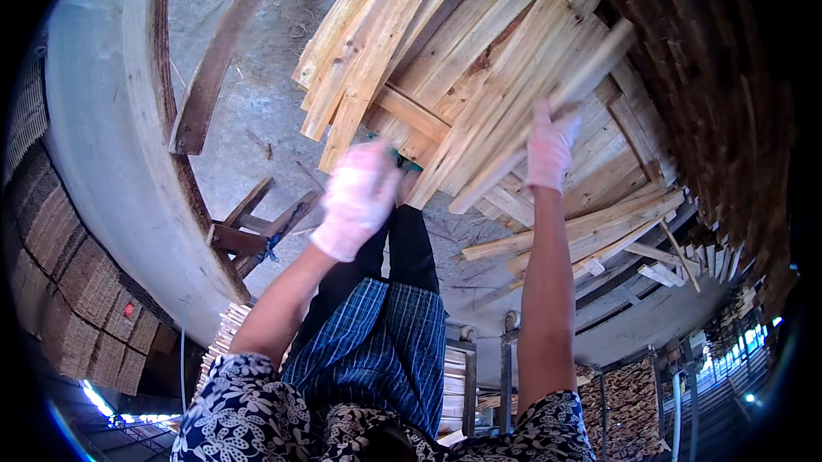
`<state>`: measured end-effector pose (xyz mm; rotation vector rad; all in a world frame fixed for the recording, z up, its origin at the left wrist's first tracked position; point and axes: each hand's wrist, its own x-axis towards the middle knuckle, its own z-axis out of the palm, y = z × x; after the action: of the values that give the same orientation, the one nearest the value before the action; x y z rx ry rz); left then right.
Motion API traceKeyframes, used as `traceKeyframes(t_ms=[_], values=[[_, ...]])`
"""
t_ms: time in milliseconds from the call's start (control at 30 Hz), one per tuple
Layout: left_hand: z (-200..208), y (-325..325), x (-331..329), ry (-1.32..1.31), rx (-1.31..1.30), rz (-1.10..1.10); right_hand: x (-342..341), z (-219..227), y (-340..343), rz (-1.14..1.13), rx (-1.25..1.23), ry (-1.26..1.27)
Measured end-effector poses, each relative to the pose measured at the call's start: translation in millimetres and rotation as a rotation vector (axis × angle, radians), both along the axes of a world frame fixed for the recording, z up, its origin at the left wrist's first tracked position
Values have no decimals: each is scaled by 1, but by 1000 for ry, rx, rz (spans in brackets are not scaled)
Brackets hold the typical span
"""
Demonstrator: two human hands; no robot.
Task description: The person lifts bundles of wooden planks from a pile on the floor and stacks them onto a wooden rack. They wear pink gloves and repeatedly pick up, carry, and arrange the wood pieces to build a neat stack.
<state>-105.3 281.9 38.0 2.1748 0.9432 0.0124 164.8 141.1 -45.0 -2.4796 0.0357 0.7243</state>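
one pale plank [597, 66], blurred, slants over a pile of boards [524, 59], with the gloved right hand [550, 152] gripping its edge. the gloved left hand [355, 196], also blurred, is near the lower ends of the leftmost boards [377, 42]; whether it is open or closed cannot be told. grey floor [265, 68] shows to their left.

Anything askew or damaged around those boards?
Pale wooden planks fan unevenly below the white gloved right hand, unlike the parallel light wood boards above. A dark brown patch among those boards stands out; damage or bark, I can't tell.
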Motion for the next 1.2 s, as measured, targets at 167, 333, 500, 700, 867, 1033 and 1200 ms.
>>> traceKeyframes(t_ms=[167,333,500,700,867,1033,1200], values=[[-68,-12,141,280,-321,-114,-10,-58,10,4,-34,-158],[-79,-10,159,178,-660,172,0,-30,5,-48,72,5],[-17,53,93,41,-624,229,-32,32,15,-129,133,-8],[20,207,114,135,-355,219,-33,-27,40,92,-281,-191],[-81,253,149,401,-34,94,-40,-21,61,158,-259,-43],[-112,251,151,157,-234,16,-68,-15,131,82,-123,-122],[-100,239,161,223,-216,12,-85,3,235,-74,-55,107]])
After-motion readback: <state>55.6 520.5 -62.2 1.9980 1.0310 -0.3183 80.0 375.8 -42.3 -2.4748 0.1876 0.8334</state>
